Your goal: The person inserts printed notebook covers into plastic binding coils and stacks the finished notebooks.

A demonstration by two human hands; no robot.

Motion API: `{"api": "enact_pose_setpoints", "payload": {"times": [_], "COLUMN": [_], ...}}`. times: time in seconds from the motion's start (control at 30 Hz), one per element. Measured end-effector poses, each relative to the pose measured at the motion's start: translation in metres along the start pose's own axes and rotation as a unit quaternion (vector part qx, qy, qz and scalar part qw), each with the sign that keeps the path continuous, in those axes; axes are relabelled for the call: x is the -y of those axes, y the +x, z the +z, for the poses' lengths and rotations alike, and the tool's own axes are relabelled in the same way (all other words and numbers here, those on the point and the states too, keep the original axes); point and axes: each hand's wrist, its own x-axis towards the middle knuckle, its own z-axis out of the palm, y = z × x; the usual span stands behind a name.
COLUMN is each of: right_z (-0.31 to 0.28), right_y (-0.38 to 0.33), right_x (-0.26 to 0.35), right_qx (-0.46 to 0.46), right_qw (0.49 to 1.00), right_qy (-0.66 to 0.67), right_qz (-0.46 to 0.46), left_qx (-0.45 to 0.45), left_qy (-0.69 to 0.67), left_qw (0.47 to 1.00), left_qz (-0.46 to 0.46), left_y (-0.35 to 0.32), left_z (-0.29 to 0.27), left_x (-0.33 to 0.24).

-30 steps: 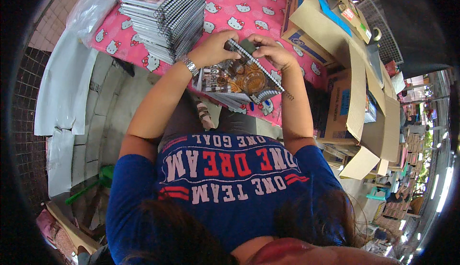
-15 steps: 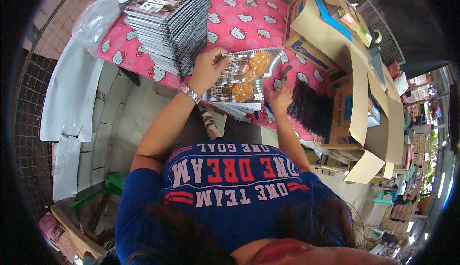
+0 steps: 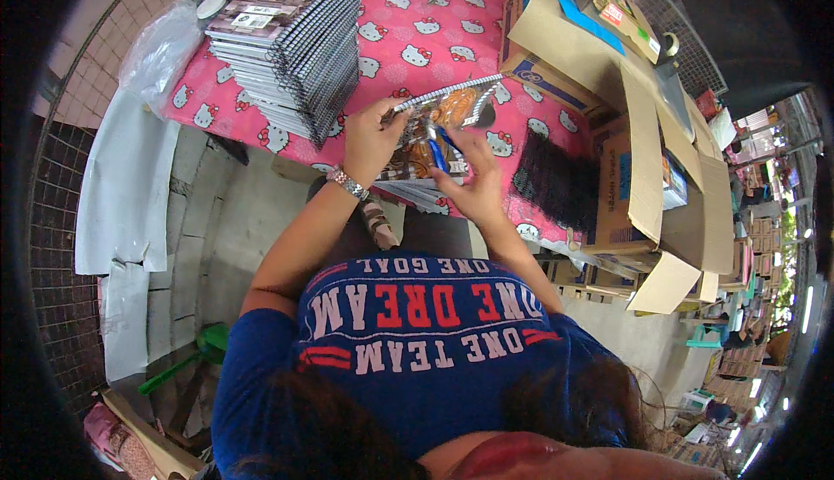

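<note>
My left hand (image 3: pixel 372 141), with a metal watch at the wrist, grips the left edge of a spiral-bound notebook (image 3: pixel 447 111) with a brown picture cover, tilted up above the pink table (image 3: pixel 452 37). My right hand (image 3: pixel 473 176) holds a blue pen (image 3: pixel 437 152) against the notebook's lower part. Under the notebook lie a few more notebooks (image 3: pixel 417 192) at the table's near edge. A tall stack of spiral notebooks (image 3: pixel 291 46) stands to the left of my hands.
Open cardboard boxes (image 3: pixel 608 89) crowd the right side of the table. A pile of black spiral wire bindings (image 3: pixel 556 180) lies right of my hands. A clear plastic bag (image 3: pixel 161 54) hangs at the far left; white sheets (image 3: pixel 122 211) and a paved floor lie below.
The notebook has been raised and tilted, its spiral edge now at the top. My right hand has come in from the right onto the notebook, now with a blue pen.
</note>
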Motion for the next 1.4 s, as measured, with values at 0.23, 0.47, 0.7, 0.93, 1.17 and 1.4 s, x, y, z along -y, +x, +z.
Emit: {"api": "enact_pose_setpoints", "payload": {"times": [0.23,0.47,0.7,0.93,1.17,1.4], "right_z": [0.005,0.003,-0.018,-0.001,-0.053,-0.051], "right_y": [0.010,0.012,-0.049,-0.102,-0.071,-0.075], "right_x": [0.001,0.030,-0.133,-0.179,-0.237,-0.247], "right_qx": [0.071,0.016,-0.029,0.081,-0.008,0.051], "right_qw": [0.997,0.841,0.924,0.953,0.876,0.825], "right_qy": [0.007,0.472,0.103,-0.154,-0.363,-0.436], "right_qz": [0.001,0.263,0.366,0.249,0.317,0.356], "left_qx": [0.015,-0.008,-0.311,-0.301,-0.269,-0.247], "left_qy": [0.018,0.044,0.028,0.311,0.313,0.283], "left_qw": [1.000,0.980,0.948,0.901,0.907,0.926], "left_qz": [0.011,0.192,0.064,-0.005,-0.080,-0.046], "left_y": [-0.004,0.018,0.135,0.182,0.162,0.155], "left_z": [-0.005,-0.019,-0.163,-0.239,-0.222,-0.220], "left_x": [-0.001,-0.026,-0.088,-0.017,-0.008,0.006]}}
